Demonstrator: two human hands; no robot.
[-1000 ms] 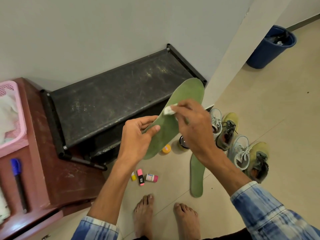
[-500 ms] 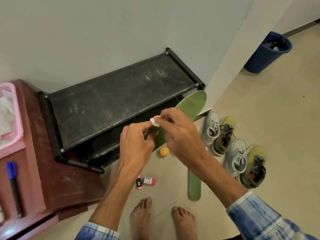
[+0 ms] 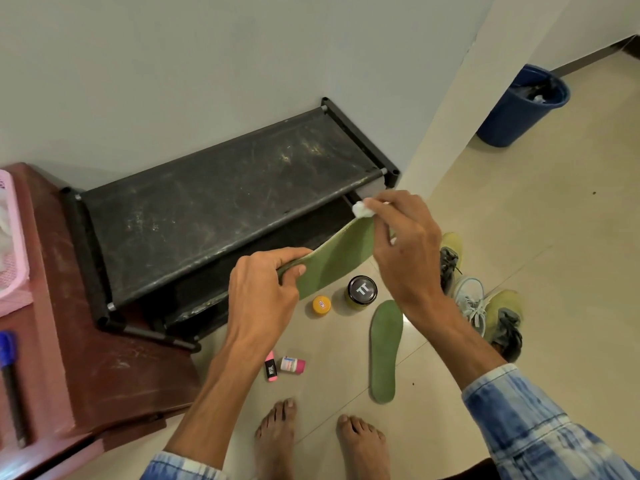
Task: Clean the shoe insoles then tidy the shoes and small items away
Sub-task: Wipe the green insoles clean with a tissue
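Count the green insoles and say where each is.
2. One flat green foam insole is gripped by the left hand, the right hand pinching a white wad at its far tip. The other green insole lies on the beige tiled floor. Others could sit inside the laced shoes.

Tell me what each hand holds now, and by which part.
Left hand grips the green insole by its near end, thumb on the green face. Right hand pinches a white wad by one side, at the insole's far end.

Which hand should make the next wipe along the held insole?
Right. The right hand pinches the white wad at the far end of the insole; the left hand grips the near end, steadying it.
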